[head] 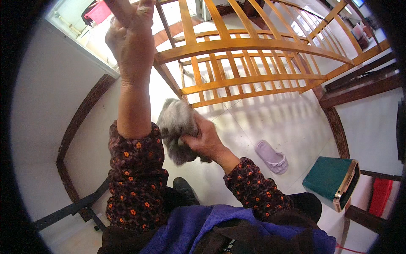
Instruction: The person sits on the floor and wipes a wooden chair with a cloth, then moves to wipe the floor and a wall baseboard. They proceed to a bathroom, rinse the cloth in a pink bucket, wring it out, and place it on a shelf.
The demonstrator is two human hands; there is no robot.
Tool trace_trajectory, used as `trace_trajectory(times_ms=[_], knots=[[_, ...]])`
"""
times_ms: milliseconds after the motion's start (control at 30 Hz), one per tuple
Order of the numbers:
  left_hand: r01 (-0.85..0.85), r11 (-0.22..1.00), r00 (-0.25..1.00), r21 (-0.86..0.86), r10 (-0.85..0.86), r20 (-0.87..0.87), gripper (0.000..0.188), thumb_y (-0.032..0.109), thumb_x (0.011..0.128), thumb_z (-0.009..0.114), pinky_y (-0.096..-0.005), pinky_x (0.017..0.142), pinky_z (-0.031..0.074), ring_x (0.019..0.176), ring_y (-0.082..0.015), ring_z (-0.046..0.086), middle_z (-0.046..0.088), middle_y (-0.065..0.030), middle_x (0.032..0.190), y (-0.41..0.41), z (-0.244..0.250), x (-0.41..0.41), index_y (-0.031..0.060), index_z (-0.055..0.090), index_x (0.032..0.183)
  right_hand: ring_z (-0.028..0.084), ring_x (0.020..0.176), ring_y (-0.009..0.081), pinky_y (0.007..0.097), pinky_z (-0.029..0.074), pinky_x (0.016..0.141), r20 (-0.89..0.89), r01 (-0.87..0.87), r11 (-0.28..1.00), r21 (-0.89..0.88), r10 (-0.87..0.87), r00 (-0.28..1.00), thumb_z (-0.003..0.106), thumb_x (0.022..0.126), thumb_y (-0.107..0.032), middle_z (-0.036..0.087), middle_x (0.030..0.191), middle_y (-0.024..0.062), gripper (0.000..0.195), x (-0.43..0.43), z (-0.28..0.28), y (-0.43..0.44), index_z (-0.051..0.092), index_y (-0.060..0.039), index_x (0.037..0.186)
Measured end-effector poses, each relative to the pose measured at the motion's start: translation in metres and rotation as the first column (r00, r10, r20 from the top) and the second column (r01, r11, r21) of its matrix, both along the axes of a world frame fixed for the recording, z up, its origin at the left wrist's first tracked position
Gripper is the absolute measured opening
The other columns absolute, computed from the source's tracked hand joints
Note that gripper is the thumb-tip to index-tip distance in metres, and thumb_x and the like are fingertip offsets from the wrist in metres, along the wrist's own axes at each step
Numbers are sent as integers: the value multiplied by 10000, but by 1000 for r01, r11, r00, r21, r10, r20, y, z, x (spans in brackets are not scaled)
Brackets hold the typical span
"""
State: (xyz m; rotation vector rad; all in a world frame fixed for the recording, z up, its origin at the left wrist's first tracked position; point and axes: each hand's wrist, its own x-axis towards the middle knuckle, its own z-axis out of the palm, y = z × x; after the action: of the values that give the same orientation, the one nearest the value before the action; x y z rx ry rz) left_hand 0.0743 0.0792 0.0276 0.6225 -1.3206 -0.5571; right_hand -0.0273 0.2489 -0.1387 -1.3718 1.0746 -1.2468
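My right hand (206, 138) grips a crumpled grey cloth (177, 117), slightly blurred, above the pale tiled floor (234, 127). Just beyond the cloth stands a varnished slatted wooden frame (241, 81) with curved rails and several upright slats. My left hand (133, 47) is raised at the top of the view, left of the frame's near corner. Its fingers look curled around a blurred brown shape that the picture edge cuts off. Whether that is part of the frame cannot be told.
A lilac slipper (271, 157) lies on the floor at right. Beside it stands a green bin (328, 179) with a gold-coloured rim. A white wall (41, 95) with dark skirting (79, 104) bounds the left. A pink basin (98, 12) sits through the opening at upper left.
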Motion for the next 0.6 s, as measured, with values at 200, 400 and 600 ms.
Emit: trace_trajectory(times_ms=[200,400,600], knots=[[-159,986,970,50,147,195,309,368,954,647,-248,692,385,703,-75,450,463,57,708,-3,-4,4,90,769,1012,630,836,294,404,548,662,-714,172,868,-466,-484,506,832,701,-208,555,924,98,586,-51,-15,-65,578,-185,1229],[-197,980,963,4,193,188,363,404,944,632,-318,759,450,829,-143,574,615,-46,818,3,-8,2,65,745,1014,638,1001,357,465,541,830,-708,420,688,-591,-693,138,707,761,-255,673,1030,151,453,-236,24,-82,638,-102,1182],[-135,991,976,-13,135,170,353,363,959,622,-369,888,497,921,-188,665,719,-120,927,0,-4,0,29,723,1011,627,989,368,453,507,877,-589,63,661,-747,-703,398,791,784,-203,662,1062,172,439,-160,62,-164,633,-35,1158]])
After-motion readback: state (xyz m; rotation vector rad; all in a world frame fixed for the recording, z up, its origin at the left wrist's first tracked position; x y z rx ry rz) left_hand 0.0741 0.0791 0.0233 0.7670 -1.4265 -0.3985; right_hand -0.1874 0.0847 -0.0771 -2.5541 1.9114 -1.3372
